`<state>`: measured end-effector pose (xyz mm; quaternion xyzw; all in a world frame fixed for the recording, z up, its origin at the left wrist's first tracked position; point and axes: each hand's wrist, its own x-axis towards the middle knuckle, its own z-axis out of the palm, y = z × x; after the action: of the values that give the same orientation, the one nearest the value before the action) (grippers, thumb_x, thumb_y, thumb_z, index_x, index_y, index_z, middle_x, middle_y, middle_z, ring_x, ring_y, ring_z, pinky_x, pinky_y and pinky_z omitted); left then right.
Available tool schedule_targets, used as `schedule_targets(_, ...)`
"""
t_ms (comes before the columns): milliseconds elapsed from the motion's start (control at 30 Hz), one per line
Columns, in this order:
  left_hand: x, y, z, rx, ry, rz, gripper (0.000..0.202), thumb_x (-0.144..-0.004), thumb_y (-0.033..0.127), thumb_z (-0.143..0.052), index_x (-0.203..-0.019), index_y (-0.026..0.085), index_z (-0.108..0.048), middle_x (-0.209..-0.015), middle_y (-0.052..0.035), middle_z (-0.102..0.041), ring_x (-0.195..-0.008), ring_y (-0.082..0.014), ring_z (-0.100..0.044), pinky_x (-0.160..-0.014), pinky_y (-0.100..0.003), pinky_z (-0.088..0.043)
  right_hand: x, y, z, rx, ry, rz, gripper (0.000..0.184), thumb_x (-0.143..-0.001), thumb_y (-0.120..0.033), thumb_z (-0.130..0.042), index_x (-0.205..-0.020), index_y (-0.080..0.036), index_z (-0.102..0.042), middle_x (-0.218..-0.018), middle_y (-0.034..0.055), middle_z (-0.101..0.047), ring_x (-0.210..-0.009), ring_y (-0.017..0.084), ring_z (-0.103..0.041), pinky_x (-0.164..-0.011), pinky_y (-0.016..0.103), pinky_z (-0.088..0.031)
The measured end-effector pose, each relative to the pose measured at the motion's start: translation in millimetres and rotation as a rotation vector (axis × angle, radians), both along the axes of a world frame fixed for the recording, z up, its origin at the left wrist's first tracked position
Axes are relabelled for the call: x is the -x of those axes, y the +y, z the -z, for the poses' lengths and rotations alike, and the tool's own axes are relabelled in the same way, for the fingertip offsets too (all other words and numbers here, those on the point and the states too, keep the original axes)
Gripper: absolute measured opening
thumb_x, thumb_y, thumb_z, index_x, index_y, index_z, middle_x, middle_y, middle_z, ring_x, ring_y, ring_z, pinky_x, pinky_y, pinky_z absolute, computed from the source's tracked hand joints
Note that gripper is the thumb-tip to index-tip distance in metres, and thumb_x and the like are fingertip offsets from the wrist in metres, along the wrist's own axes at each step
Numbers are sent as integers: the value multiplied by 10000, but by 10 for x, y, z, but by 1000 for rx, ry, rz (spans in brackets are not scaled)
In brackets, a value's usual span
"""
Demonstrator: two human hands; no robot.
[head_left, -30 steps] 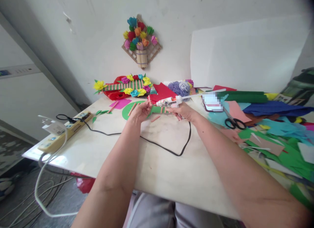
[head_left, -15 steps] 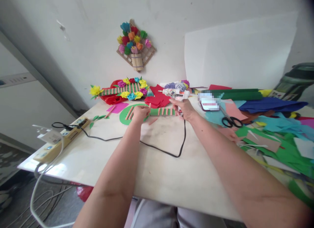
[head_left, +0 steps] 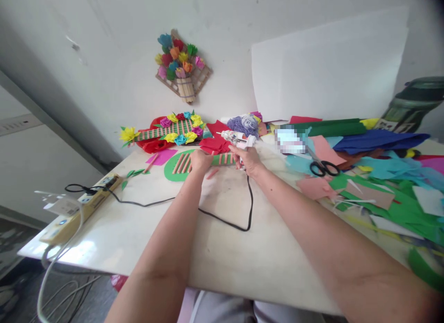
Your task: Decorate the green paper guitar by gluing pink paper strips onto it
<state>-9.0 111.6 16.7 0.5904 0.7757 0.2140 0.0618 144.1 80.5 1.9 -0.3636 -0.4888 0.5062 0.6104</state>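
Note:
A green guitar-shaped cutout (head_left: 169,170) lies flat on the table, with pink strips (head_left: 181,164) set in a row across its round body and more across its neck. My left hand (head_left: 201,162) is closed over the join of body and neck, with a small pink strip at its fingertips, against the green surface. My right hand (head_left: 250,161) wraps round the handle of a white hot glue gun (head_left: 240,139), whose nozzle points left above the cutout. Some of its fingers touch the neck's right end. A loose pink strip (head_left: 212,173) rests just in front of the neck.
A finished-looking flowered guitar (head_left: 173,130) stands behind. The glue gun's black cord (head_left: 222,217) loops across the table to a power strip (head_left: 83,209) at left. Scissors (head_left: 324,168), a phone (head_left: 291,141) and paper scraps (head_left: 398,212) cover the right side.
My left hand has lowered the pink strip from above the neck's left end onto it. The glue gun and my right hand have shifted slightly left, and the whole view has turned a little.

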Motion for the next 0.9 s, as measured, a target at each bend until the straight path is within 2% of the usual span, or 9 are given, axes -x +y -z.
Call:
schedule_targets(233, -24, 14, 32, -38, -38, 18, 188, -594, 168, -540, -703, 136, -690, -694, -91, -677, -661, -180, -615, -544, -223, -382, 41, -12, 30, -29, -21, 32, 319, -628, -416, -639, -505, -164, -485, -374, -62, -449, -234, 56, -353, -260, 206, -290)
schedule_targets(667, -1, 68, 55, -30, -116, -106, 208, -560, 220, -602, -734, 162, -700, -701, -86, -678, -671, -224, -621, -579, -273, -424, 37, -1, 49, -26, -53, 71, 328, -640, -409, -638, -495, -162, -479, -385, -49, -474, -238, 49, -355, -269, 196, -278)
schedule_targets(900, -3, 56, 71, -32, -75, -92, 191, -587, 236, -610, -740, 167, -701, -730, -79, -685, -688, -225, -626, -597, -272, -432, 46, -6, 34, -9, -25, 68, 308, -617, -395, -653, -501, -165, -483, -371, -57, -461, -234, 56, -352, -256, 202, -273)
